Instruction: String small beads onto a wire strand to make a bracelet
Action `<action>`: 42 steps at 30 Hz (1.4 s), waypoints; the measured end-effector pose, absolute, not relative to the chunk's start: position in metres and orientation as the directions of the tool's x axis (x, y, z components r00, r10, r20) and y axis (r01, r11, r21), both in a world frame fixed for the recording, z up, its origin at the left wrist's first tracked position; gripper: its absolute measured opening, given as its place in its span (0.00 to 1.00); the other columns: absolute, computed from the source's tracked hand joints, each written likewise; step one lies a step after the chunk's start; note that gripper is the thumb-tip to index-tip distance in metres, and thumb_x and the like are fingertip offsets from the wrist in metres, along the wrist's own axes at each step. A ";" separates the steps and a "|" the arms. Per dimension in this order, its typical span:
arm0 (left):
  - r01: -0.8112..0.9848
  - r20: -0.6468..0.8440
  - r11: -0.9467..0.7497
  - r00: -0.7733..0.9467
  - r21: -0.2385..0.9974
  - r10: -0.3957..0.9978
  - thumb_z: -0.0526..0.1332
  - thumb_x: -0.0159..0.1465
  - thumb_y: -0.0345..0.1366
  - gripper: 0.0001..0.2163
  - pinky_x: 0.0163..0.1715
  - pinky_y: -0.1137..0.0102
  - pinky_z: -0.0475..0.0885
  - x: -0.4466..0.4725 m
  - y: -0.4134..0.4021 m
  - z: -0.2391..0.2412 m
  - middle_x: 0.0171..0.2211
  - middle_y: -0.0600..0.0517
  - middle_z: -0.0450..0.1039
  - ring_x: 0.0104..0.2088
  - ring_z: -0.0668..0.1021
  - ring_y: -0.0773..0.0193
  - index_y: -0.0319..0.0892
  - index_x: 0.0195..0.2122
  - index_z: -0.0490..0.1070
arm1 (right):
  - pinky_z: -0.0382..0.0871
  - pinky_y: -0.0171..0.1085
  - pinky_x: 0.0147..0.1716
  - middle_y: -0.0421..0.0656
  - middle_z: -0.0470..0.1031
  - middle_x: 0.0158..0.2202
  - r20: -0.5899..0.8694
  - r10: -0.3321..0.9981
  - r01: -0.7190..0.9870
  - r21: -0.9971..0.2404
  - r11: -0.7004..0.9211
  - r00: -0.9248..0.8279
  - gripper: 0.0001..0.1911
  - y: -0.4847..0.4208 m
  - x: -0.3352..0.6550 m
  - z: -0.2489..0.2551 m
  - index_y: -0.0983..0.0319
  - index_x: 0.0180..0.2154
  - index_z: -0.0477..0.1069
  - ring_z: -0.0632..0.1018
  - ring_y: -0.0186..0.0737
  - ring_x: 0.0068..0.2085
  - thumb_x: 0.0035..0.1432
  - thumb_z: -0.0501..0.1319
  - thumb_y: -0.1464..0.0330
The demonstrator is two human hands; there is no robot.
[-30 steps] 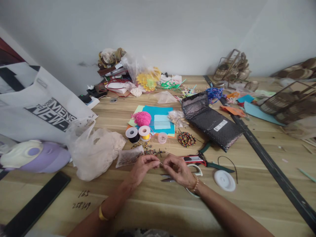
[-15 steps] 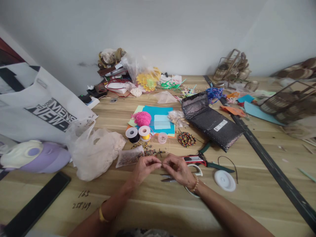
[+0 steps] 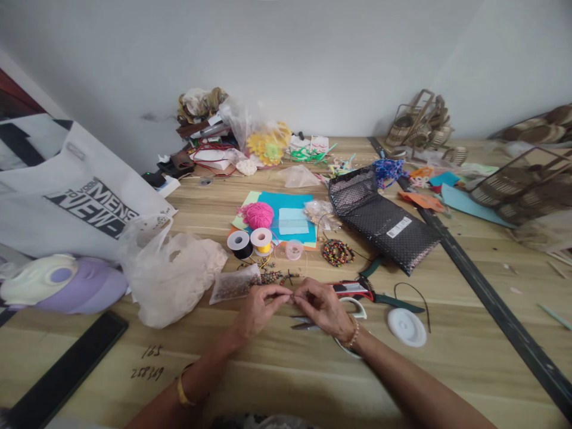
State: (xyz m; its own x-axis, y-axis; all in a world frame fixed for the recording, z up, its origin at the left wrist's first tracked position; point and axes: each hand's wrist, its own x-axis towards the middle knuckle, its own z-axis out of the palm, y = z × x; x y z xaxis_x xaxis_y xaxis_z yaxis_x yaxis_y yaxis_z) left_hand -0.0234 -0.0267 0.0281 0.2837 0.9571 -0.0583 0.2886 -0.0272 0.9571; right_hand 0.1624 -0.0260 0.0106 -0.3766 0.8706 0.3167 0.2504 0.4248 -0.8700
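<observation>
My left hand [image 3: 263,307] and my right hand [image 3: 322,305] meet fingertip to fingertip above the table. Both are pinched closed; whatever lies between the fingers is too small to make out. Under my right hand lie scissors [image 3: 357,307] with pale handles, their blades [image 3: 304,323] poking out to the left. Just beyond my hands are loose beads and a beaded strand [image 3: 271,276]. A clear bag of small beads [image 3: 233,283] rests beside my left hand. Past my right hand sit a red utility knife [image 3: 353,288] and a coil of colourful beads [image 3: 338,252].
Spools of black cord [image 3: 240,244] and yellow cord [image 3: 261,241] stand near pink yarn [image 3: 257,215] on coloured paper. At right are a white spool [image 3: 406,326] and a black bubble mailer [image 3: 388,223]. A plastic bag [image 3: 174,274] and a phone [image 3: 67,369] lie left.
Both hands stay at nearly the same spot, still pinched together. The fingers have shifted only very slightly; the objects on the table have not moved.
</observation>
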 end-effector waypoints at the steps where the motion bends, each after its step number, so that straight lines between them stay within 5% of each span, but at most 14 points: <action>1: 0.291 -0.054 -0.033 0.286 0.956 0.957 0.61 0.58 0.35 0.07 0.35 0.69 0.72 -0.023 -0.027 0.028 0.30 0.49 0.81 0.32 0.80 0.59 0.41 0.31 0.79 | 0.65 0.33 0.27 0.42 0.71 0.26 0.316 0.870 0.252 -0.870 0.424 -0.378 0.10 -0.026 0.162 0.011 0.62 0.30 0.71 0.71 0.35 0.27 0.62 0.57 0.67; 9: 0.373 0.053 -0.155 0.269 0.915 0.962 0.61 0.58 0.33 0.06 0.34 0.71 0.70 -0.021 -0.028 0.028 0.26 0.50 0.79 0.29 0.77 0.62 0.41 0.27 0.77 | 0.64 0.32 0.26 0.41 0.69 0.26 0.314 0.865 0.235 -0.875 0.423 -0.391 0.06 -0.026 0.163 0.012 0.62 0.31 0.70 0.70 0.34 0.26 0.60 0.59 0.68; 17: 0.380 0.160 -0.256 0.265 0.889 0.951 0.62 0.57 0.33 0.06 0.34 0.69 0.70 -0.018 -0.029 0.025 0.26 0.50 0.78 0.29 0.77 0.61 0.42 0.24 0.75 | 0.70 0.39 0.39 0.47 0.75 0.37 0.436 0.793 0.179 -0.819 0.546 -0.425 0.06 -0.025 0.163 0.012 0.61 0.41 0.70 0.75 0.42 0.38 0.60 0.60 0.69; 25: 0.369 0.136 -0.216 0.231 0.904 0.963 0.61 0.58 0.33 0.06 0.31 0.72 0.69 -0.020 -0.029 0.031 0.25 0.51 0.76 0.28 0.76 0.63 0.41 0.25 0.74 | 0.67 0.34 0.29 0.42 0.71 0.30 0.339 0.875 0.289 -0.849 0.443 -0.346 0.02 -0.024 0.163 0.006 0.61 0.34 0.68 0.72 0.37 0.30 0.59 0.58 0.72; 33: 0.330 0.090 -0.157 0.211 0.931 0.973 0.61 0.58 0.35 0.06 0.32 0.72 0.69 -0.019 -0.030 0.033 0.25 0.51 0.76 0.28 0.75 0.63 0.41 0.25 0.74 | 0.69 0.36 0.33 0.48 0.71 0.42 0.435 0.865 0.253 -0.833 0.492 -0.251 0.12 -0.023 0.164 0.004 0.60 0.44 0.67 0.73 0.42 0.41 0.58 0.55 0.76; 42: 0.308 0.166 -0.236 0.236 0.922 0.958 0.62 0.59 0.34 0.06 0.32 0.73 0.70 -0.019 -0.028 0.027 0.26 0.51 0.77 0.28 0.76 0.64 0.40 0.27 0.76 | 0.66 0.31 0.25 0.41 0.72 0.29 0.264 0.871 0.082 -0.942 0.325 -0.415 0.09 -0.029 0.161 0.008 0.62 0.42 0.70 0.70 0.32 0.25 0.62 0.58 0.65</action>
State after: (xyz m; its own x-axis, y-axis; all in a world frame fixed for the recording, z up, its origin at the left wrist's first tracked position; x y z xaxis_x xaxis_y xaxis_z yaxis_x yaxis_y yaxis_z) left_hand -0.0190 -0.0282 0.0266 0.2358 0.9575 0.1659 0.3079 -0.2356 0.9218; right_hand 0.1615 -0.0292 0.0079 -0.4151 0.8706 0.2640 0.0824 0.3250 -0.9421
